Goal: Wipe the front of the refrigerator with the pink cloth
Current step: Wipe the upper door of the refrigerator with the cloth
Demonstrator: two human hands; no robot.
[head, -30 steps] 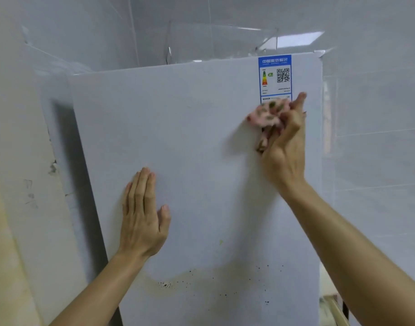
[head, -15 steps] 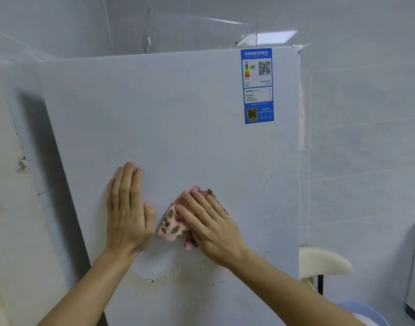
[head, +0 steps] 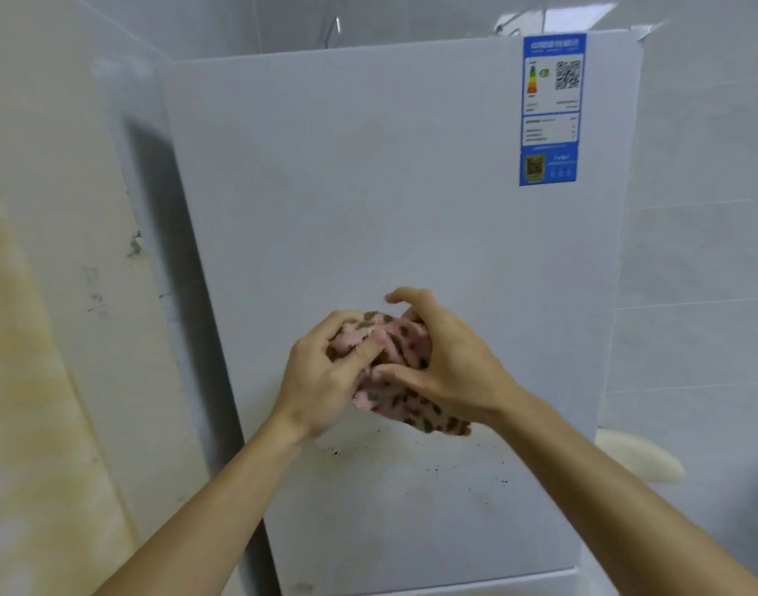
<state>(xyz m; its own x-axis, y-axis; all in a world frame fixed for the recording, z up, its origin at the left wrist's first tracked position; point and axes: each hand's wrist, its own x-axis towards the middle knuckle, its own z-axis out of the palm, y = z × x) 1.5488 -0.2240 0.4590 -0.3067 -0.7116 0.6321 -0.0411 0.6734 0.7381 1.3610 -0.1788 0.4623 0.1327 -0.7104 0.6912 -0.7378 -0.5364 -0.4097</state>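
Observation:
The white refrigerator door (head: 368, 187) fills the middle of the view, with a blue energy label (head: 550, 109) near its top right corner. A pink cloth with dark spots (head: 396, 367) is bunched up in front of the door's middle. My left hand (head: 321, 380) grips its left side with curled fingers. My right hand (head: 450, 367) holds its right side, thumb and fingers curled over it, and a flap hangs below that hand. Brownish smears and dark specks (head: 411, 458) mark the door just under the cloth.
A stained, yellowish wall (head: 46, 337) stands close on the left with a narrow shadowed gap beside the refrigerator. Grey tiled wall (head: 704, 251) lies to the right. A pale rounded seat edge (head: 639, 460) shows at the right, below the door's edge.
My left hand has come off the door and taken hold of the cloth. My right hand has stopped pressing the cloth flat and now holds it bunched with the left.

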